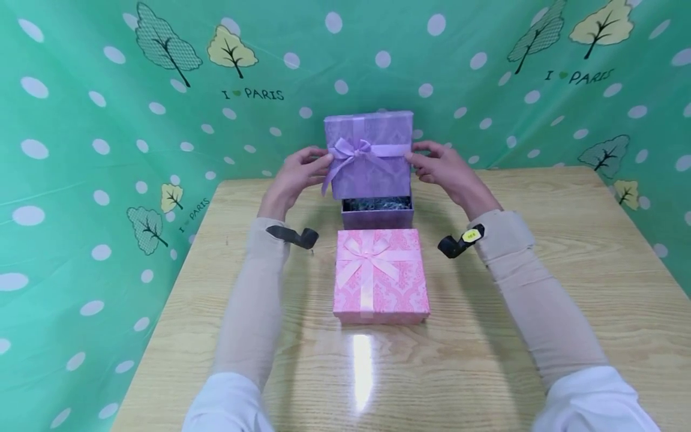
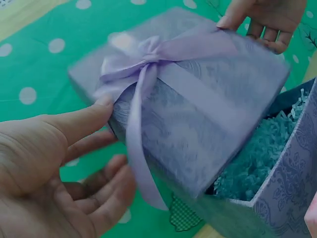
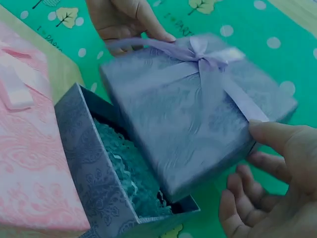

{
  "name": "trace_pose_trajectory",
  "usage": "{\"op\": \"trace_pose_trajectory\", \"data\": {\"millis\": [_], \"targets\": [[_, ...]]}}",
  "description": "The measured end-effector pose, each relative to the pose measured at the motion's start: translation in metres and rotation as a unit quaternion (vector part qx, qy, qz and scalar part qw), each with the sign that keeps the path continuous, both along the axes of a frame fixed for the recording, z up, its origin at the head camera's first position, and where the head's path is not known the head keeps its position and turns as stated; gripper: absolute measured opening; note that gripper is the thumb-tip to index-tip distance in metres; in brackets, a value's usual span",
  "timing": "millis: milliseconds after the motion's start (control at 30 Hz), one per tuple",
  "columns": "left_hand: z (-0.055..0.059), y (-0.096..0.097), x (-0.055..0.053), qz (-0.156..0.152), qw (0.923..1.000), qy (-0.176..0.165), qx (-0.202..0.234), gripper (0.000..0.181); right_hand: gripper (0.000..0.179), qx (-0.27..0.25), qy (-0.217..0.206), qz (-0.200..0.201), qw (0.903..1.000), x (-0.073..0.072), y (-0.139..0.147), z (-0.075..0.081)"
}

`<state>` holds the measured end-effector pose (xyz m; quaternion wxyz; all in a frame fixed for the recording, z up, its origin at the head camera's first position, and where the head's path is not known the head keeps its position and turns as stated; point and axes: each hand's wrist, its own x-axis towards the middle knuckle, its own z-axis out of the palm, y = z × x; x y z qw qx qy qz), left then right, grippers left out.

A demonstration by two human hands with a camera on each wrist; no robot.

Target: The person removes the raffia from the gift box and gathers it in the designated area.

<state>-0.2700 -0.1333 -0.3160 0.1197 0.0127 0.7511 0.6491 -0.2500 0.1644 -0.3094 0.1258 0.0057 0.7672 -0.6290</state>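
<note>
A purple lid (image 1: 372, 177) with a lilac ribbon bow (image 1: 356, 150) is tilted up over the back of a purple gift box (image 1: 378, 218). Its left edge is pinched by my left hand (image 1: 300, 173), thumb on top and fingers beneath. On the opposite edge my right hand (image 1: 445, 171) pinches it the same way. Shredded paper filling (image 3: 126, 163) shows inside the box where the lid leaves the front uncovered. One loose ribbon tail (image 2: 141, 153) hangs past the lid's left edge.
A closed pink gift box (image 1: 380, 288) with a pink bow stands in front of the purple one on the wooden table (image 1: 227, 300). Behind the table hangs a green polka-dot cloth (image 1: 324, 54). Both wrists carry black camera mounts (image 1: 309, 239).
</note>
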Motion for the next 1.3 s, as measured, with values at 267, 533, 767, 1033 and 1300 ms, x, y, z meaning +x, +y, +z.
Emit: {"op": "trace_pose_trajectory", "data": {"millis": [267,533,767,1033,1300], "targets": [[0.005,-0.016,0.020,0.005,0.9982,0.047,0.036,0.049,0.063,-0.091,0.023,0.041,0.9948,0.010,-0.009,0.003],[0.008,-0.034,0.026,-0.016,0.9931,-0.008,0.116,0.040,0.040,-0.127,-0.007,0.039,0.9912,0.013,-0.022,0.004],[0.009,-0.046,0.027,-0.007,0.9905,-0.046,0.129,0.045,0.042,-0.161,-0.039,-0.002,0.9862,0.012,-0.044,0.004],[0.000,-0.070,0.023,-0.025,0.9938,-0.061,0.090,0.049,0.048,-0.148,-0.066,0.007,0.9868,0.009,-0.065,-0.001],[-0.011,-0.100,0.023,-0.035,0.9917,-0.066,0.105,0.049,0.048,-0.147,-0.082,0.035,0.9851,0.006,-0.092,-0.007]]}}
